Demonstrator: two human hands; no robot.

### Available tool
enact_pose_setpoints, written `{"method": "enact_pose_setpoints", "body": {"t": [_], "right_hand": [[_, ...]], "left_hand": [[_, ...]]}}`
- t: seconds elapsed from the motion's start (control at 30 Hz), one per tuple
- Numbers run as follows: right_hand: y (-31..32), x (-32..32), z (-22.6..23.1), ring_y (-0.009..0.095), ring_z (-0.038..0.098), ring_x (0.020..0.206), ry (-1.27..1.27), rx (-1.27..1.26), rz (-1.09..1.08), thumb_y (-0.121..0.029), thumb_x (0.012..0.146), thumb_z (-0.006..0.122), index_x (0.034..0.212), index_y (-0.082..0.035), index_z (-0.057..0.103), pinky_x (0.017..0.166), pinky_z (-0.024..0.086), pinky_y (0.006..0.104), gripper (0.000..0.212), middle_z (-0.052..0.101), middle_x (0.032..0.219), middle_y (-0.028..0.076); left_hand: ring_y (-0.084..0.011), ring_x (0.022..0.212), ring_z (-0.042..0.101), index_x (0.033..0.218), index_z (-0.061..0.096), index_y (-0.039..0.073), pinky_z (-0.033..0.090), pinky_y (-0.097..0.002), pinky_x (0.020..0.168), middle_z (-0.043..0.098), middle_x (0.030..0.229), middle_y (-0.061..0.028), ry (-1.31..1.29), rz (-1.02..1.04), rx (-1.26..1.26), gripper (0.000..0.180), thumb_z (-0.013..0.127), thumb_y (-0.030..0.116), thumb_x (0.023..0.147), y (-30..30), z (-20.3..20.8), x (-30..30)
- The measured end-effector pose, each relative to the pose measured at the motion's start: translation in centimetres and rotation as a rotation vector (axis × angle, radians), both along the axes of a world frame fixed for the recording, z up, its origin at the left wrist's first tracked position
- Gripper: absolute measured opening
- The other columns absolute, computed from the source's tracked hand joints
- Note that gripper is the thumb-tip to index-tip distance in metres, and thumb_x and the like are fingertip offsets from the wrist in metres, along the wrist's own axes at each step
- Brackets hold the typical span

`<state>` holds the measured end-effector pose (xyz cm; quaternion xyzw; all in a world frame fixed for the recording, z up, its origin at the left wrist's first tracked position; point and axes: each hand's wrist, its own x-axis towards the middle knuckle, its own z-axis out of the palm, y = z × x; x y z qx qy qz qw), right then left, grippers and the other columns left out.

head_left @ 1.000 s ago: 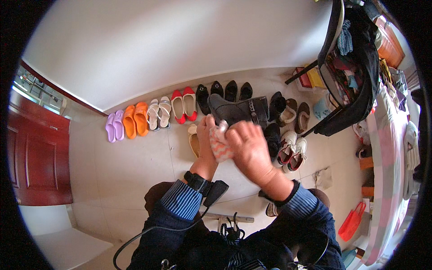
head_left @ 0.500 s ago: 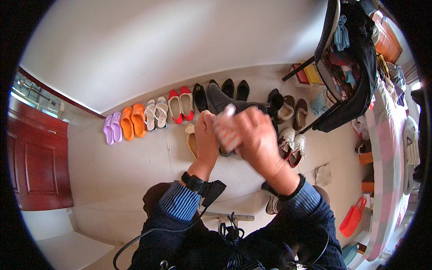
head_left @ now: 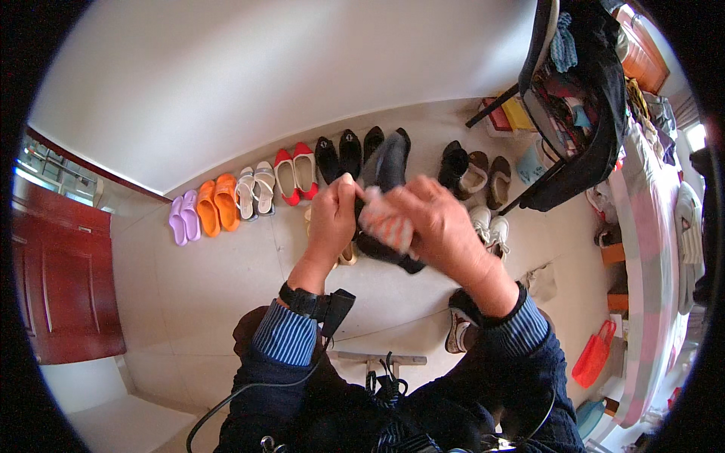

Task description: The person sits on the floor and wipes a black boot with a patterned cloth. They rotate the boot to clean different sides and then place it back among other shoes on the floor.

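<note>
In front of me a dark grey-black shoe [head_left: 391, 162] is held up above the floor, blurred by motion. My left hand [head_left: 332, 215] is closed at its near end, thumb upward; part of its grip is hidden. Bunched in my right hand [head_left: 438, 223] is a white-and-orange striped cloth [head_left: 387, 224], pressed against the near part of the shoe. Beneath the hands another black shoe [head_left: 389, 253] lies on the floor, partly covered. A beige flat shoe [head_left: 347, 254] peeks out beside my left wrist.
Along the wall stand purple slippers [head_left: 184, 217], orange slippers [head_left: 217, 204], white sandals [head_left: 255, 189], red-and-cream flats [head_left: 295, 172] and several dark shoes. White sneakers [head_left: 491, 229] are right of my hands. A black rack [head_left: 581, 166] and bed [head_left: 642, 264] line the right side.
The dark shoe has swung from pointing right to pointing away from me, towards the wall. The cloth has shifted slightly along with my right hand; my left hand has moved a little left and nearer.
</note>
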<state>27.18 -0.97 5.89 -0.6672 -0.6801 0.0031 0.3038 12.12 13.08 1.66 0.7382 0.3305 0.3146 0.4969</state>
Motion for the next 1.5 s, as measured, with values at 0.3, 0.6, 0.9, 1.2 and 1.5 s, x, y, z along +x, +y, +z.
{"method": "enact_pose_setpoints", "body": {"t": [0.3, 0.6, 0.9, 1.2, 1.5], "right_hand": [[-0.4, 7.8, -1.0, 0.037, 0.063, 0.09, 0.147, 0.035, -0.392, -0.001, 0.078, 0.072, 0.111, -0.009, 0.065, 0.076, 0.053, 0.0439, 0.035, 0.064, 0.094, 0.015], [-1.9, -0.5, 1.8, 0.033, 0.063, 0.09, 0.22, 0.025, 0.347, -0.005, 0.075, 0.071, 0.098, -0.009, 0.071, 0.08, 0.054, 0.0421, 0.023, 0.063, 0.091, 0.011], [-1.7, 3.7, 2.7, 0.03, 0.061, 0.088, 0.32, -0.065, -0.05, -0.009, 0.08, 0.076, 0.092, -0.008, 0.069, 0.077, 0.053, 0.0391, 0.014, 0.062, 0.085, 0.012], [-2.5, 4.6, 1.4, 0.035, 0.063, 0.093, 0.228, -0.015, 0.149, -0.006, 0.081, 0.068, 0.096, -0.008, 0.07, 0.079, 0.054, 0.0418, 0.016, 0.065, 0.093, 0.014], [-2.9, 7.3, 1.0, 0.032, 0.065, 0.11, 0.482, 0.033, -0.213, 0.0, 0.087, 0.068, 0.115, -0.004, 0.053, 0.09, 0.053, 0.0414, 0.033, 0.066, 0.115, 0.016]], "left_hand": [[-0.0101, 0.064, 0.045, 0.076, 0.062, 0.001, 0.039, -0.0295, 0.064, 0.051, 0.065, 0.0001, -0.191, -0.41, -0.096, 0.05, 0.045, 0.034, 0.109, -0.7, -0.3, -0.3], [-0.0141, 0.073, 0.054, 0.075, 0.062, 0.004, 0.041, -0.0306, 0.07, 0.059, 0.076, -0.0026, -0.039, -0.066, -0.326, 0.047, 0.046, 0.035, 0.105, 1.4, -0.1, -0.7], [-0.0128, 0.071, 0.058, 0.076, 0.063, 0.005, 0.045, -0.0275, 0.068, 0.062, 0.076, -0.0024, -0.212, -0.179, -0.541, 0.046, 0.048, 0.037, 0.105, 0.8, 0.5, -1.0], [-0.0114, 0.07, 0.057, 0.075, 0.064, 0.004, 0.044, -0.0272, 0.068, 0.062, 0.076, -0.0008, -0.113, -0.214, -0.466, 0.046, 0.049, 0.036, 0.105, 0.7, -0.1, -0.8], [-0.0124, 0.068, 0.057, 0.076, 0.063, 0.004, 0.045, -0.0277, 0.066, 0.061, 0.074, -0.0027, -0.201, -0.212, -0.522, 0.045, 0.049, 0.036, 0.105, 1.0, 0.4, -0.8]]}}
